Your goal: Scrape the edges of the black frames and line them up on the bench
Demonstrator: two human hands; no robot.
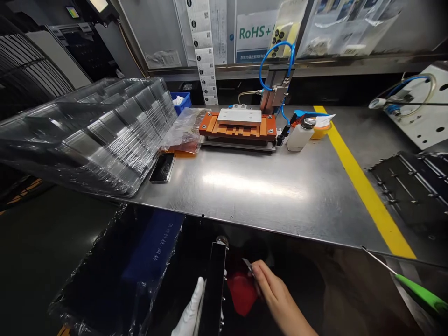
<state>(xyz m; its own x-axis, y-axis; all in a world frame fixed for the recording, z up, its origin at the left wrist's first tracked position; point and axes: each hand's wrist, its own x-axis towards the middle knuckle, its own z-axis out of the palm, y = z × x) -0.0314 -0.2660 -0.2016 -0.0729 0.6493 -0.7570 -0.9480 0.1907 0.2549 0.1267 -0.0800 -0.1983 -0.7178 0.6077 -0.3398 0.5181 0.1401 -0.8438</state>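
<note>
At the bottom centre, below the bench edge, my left hand (191,310) wears a white glove and is wrapped against the left side of a long dark part (214,284), which stands on edge with small bright bits along its right side. My bare right hand (271,289) is to the right of that part, its thumb and fingers pinching a small thin light-coloured blade-like piece (248,265). A red object (241,291) lies between the part and my right hand, lower down.
On the metal bench (245,186) are an orange fixture (238,128), a white bottle (300,136), a phone (163,168) and stacked clear trays (115,130). A blue box in plastic (150,252) is at lower left. A green-handled tool (416,289) is at right.
</note>
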